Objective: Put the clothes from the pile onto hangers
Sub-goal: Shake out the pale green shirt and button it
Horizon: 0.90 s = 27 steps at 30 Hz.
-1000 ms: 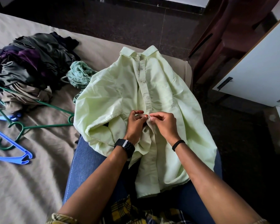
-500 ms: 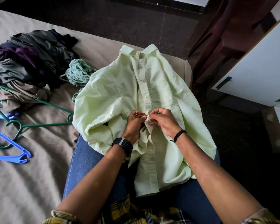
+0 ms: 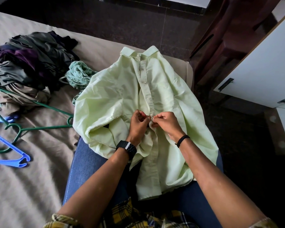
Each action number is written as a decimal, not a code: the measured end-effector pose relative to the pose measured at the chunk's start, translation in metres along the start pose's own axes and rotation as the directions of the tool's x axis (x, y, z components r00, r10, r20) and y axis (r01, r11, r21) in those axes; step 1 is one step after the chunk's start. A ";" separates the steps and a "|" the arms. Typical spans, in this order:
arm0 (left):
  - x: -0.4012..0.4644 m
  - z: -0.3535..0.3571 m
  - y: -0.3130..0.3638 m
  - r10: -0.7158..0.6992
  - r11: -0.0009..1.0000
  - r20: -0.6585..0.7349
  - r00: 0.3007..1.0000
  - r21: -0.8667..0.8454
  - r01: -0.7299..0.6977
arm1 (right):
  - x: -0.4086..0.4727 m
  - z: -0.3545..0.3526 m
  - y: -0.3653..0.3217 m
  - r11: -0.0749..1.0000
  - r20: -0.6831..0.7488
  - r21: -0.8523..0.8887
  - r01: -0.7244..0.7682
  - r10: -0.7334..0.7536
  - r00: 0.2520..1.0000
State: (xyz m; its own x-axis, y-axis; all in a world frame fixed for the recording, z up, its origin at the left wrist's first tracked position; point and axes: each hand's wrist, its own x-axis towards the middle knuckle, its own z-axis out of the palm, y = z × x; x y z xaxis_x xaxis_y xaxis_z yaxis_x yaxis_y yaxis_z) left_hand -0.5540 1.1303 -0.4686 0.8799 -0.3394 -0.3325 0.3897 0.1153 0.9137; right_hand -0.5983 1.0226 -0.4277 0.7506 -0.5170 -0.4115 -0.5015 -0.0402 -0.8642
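The pale green shirt (image 3: 122, 96) is still pinched at its placket by both hands, left hand (image 3: 137, 125) and right hand (image 3: 167, 123), fingers curled; little has changed.

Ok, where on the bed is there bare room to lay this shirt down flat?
Bare bedsheet lies near you, below the blue hanger, left of your leg. Another strip runs behind the shirt. It's crowded between the clothes pile and the green hangers.
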 end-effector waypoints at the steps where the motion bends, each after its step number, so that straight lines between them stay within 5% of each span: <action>1: 0.001 0.001 0.001 -0.009 1.000 0.005 1.000 0.007 0.009 | 0.001 -0.001 -0.002 0.999 0.057 0.040 -0.029 0.027 0.998; 7: 0.009 0.001 0.014 -0.145 0.980 0.052 0.988 -0.126 0.151 | 0.008 -0.013 -0.016 0.870 0.355 0.387 -0.304 0.164 0.920; 11: 0.012 0.001 0.028 -0.218 0.963 0.163 0.962 -0.124 0.239 | 0.005 0.000 -0.007 0.955 0.110 0.276 -0.106 0.078 0.991; 14: 0.006 0.004 0.034 -0.189 0.981 0.113 0.976 0.063 0.182 | -0.010 0.002 0.001 0.989 -0.088 -0.135 0.059 -0.071 0.994; 18: -0.006 -0.002 0.037 0.006 0.867 0.051 0.999 0.497 -0.030 | -0.032 -0.001 0.018 0.969 0.048 -0.244 0.027 -0.016 0.999; 22: -0.029 -0.015 0.042 0.194 0.714 0.067 0.979 0.675 -0.188 | -0.041 -0.002 0.037 0.982 0.149 -0.188 0.022 0.006 0.989; 27: -0.047 -0.020 0.036 0.046 0.638 0.145 0.988 0.757 -0.141 | -0.044 -0.004 0.041 0.989 0.166 0.147 -0.030 0.005 0.986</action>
State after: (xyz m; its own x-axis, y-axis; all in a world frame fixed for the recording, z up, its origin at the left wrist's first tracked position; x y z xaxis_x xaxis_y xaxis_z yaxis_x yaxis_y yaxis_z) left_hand -0.5754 1.1692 -0.4248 0.8480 -0.4660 -0.2526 -0.0812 -0.5851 0.8069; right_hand -0.6536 1.0408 -0.4435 0.8088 -0.3683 -0.4585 -0.4552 0.1016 -0.8846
